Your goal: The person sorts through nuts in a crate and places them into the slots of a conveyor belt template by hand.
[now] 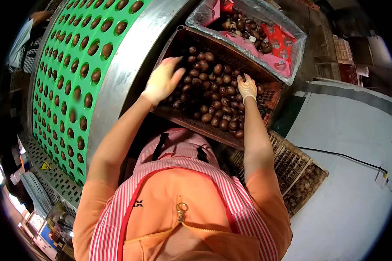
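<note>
Dark brown eggs (214, 89) lie heaped in a reddish-brown plastic crate (196, 125) in front of me. My left hand (162, 80), in a pale glove, hovers over the crate's left side, its fingers spread and nothing visible in them. Down among the eggs at the right end is my right hand (247, 88), gloved too, with its fingers bent round some of them; its fingertips are partly hidden. To my left, a green conveyor (101, 37) carries rows of oval pockets, most with one brown egg (96, 76) each.
A metal guard (122, 56) borders the conveyor. Beyond the crate sits a grey plastic-lined bin (297, 56) with eggs and red and pink packaging. At right, a tan basket (309, 182) holds more eggs beside a pale surface (335, 130) with a black cable (344, 155). Another person's arm (39, 16) shows far left.
</note>
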{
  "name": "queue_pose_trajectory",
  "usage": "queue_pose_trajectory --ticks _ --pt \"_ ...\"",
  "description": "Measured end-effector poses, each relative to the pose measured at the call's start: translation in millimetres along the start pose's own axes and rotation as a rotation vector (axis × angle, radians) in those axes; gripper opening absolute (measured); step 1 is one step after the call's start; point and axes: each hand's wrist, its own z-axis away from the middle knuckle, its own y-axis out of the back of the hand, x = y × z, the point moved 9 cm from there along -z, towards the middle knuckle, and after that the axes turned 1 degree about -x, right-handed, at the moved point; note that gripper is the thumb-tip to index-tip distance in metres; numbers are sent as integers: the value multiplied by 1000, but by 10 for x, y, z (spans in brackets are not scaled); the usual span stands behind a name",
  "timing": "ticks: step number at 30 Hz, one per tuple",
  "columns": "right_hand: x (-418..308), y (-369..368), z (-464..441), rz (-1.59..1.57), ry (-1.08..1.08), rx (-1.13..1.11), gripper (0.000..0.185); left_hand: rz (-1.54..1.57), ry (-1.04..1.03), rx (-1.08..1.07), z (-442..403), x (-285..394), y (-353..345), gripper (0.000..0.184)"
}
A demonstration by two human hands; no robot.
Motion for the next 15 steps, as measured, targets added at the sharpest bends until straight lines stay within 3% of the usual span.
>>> queue_pose_trajectory --ticks 3,6,9,10,13,15 --pt "37 -53 30 -99 -91 -34 63 -186 -30 -192 -600 -267 -741 42" --pt "153 -75 -24 -239 -154 -92 66 -489 -208 -193 -929 -312 -1166 51" --pt "157 -68 -140 -311 -140 -110 66 -528 -93 -395 -1033 -312 -1325 53" --pt "143 -59 -157 -337 -125 -117 66 -518 -33 -505 -1042 -344 -1365 64" --pt "242 -161 -215 -454 -167 -127 63 -279 136 -586 -933 -667 -1594 72" --pt "180 -105 -193 -433 -148 -159 64 -49 121 -462 -936 -732 -1651 83"
